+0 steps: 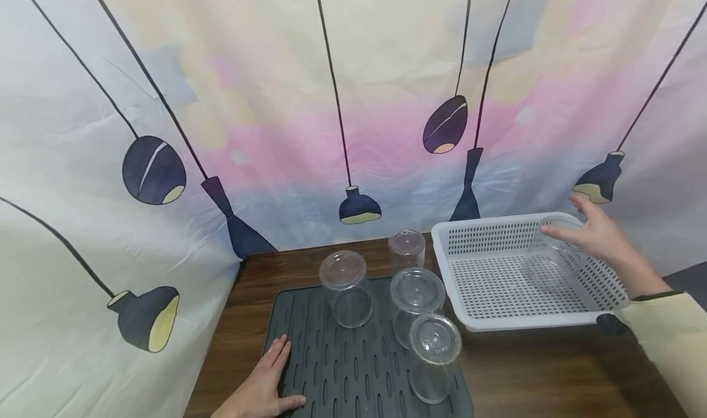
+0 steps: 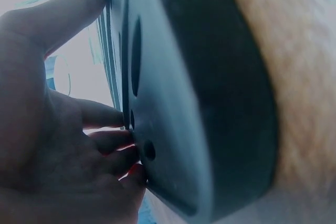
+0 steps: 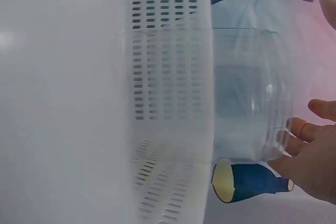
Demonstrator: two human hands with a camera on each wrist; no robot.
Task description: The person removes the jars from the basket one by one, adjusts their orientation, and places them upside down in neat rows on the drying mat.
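In the head view my right hand (image 1: 599, 237) is at a clear glass (image 1: 544, 267) in the white basket. The right wrist view shows this glass (image 3: 247, 93) upside down, its base rising above the basket wall. Fingers (image 3: 302, 129) of the right hand lie at the edge of the base, while the thumb is spread apart from it. My left hand (image 1: 259, 384) rests on the left edge of a dark grey drying mat (image 1: 315, 369), fingers extended. Several upturned glasses stand on or by the mat, including a left one (image 1: 350, 295) and a front one (image 1: 435, 359).
The perforated white basket (image 1: 458, 295) stands at the right on a brown wooden table (image 1: 519, 369). Near the back of the mat is a smaller upturned glass (image 1: 407, 252). A cloth printed with lamps (image 1: 359, 206) hangs right behind the table.
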